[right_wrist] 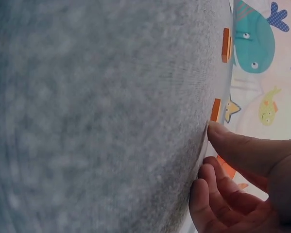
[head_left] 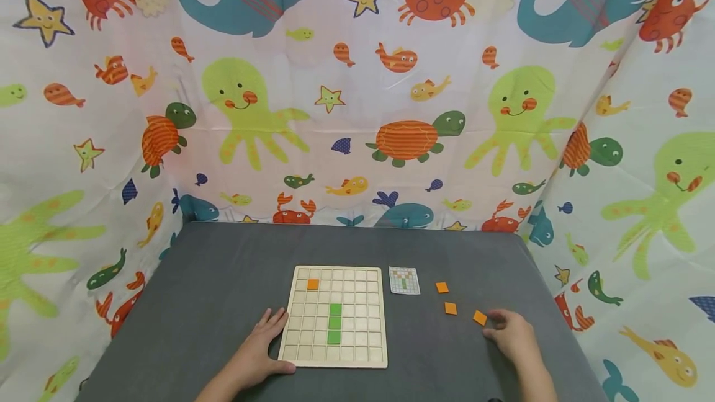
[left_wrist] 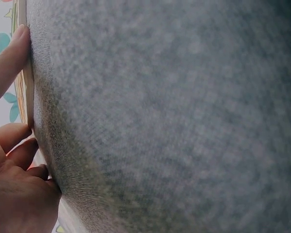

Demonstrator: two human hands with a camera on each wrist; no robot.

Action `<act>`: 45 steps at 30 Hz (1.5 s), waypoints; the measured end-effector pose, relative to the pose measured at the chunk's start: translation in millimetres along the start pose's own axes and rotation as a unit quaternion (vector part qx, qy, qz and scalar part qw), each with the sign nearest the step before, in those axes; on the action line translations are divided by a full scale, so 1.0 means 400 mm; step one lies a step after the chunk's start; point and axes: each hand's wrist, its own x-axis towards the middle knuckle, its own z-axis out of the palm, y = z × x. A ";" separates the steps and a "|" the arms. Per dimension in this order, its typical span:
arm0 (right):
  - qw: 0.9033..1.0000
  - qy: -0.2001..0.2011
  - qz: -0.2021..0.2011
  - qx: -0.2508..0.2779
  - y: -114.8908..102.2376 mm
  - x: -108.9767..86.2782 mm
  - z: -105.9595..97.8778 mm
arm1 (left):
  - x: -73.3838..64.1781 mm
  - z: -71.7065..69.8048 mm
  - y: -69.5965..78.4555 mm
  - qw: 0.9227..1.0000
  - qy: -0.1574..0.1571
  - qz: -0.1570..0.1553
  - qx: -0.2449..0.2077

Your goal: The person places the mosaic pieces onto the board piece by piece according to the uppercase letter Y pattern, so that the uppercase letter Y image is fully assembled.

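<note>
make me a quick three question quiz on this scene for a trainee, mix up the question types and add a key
1. How many green tiles are on the board?
2. True or false: the left hand touches the board's left edge.
3. Which is nearest the right hand?
a) the board
b) a green tile
c) a loose orange tile

Key: 1. three; 2. true; 3. c

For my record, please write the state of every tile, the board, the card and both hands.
Board, lying flat, partly filled
Green tiles, three set in one column
Orange tiles, one set, three loose
Card, flat, printed side up
Left hand, touching board's edge
Right hand, curved beside loose tile, contact unclear
</note>
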 end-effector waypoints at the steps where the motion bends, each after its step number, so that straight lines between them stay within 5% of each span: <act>1: 1.000 0.000 -0.001 -0.002 -0.001 0.000 0.001 | 0.000 0.000 0.000 1.000 -0.001 -0.001 0.000; 28: 0.999 0.019 -0.031 -0.031 -0.024 0.025 0.049 | -0.005 -0.006 0.008 1.000 -0.006 -0.007 -0.006; 45: 0.990 0.053 -0.122 -0.039 -0.141 0.001 0.038 | -0.002 -0.007 0.012 1.000 -0.008 -0.008 -0.005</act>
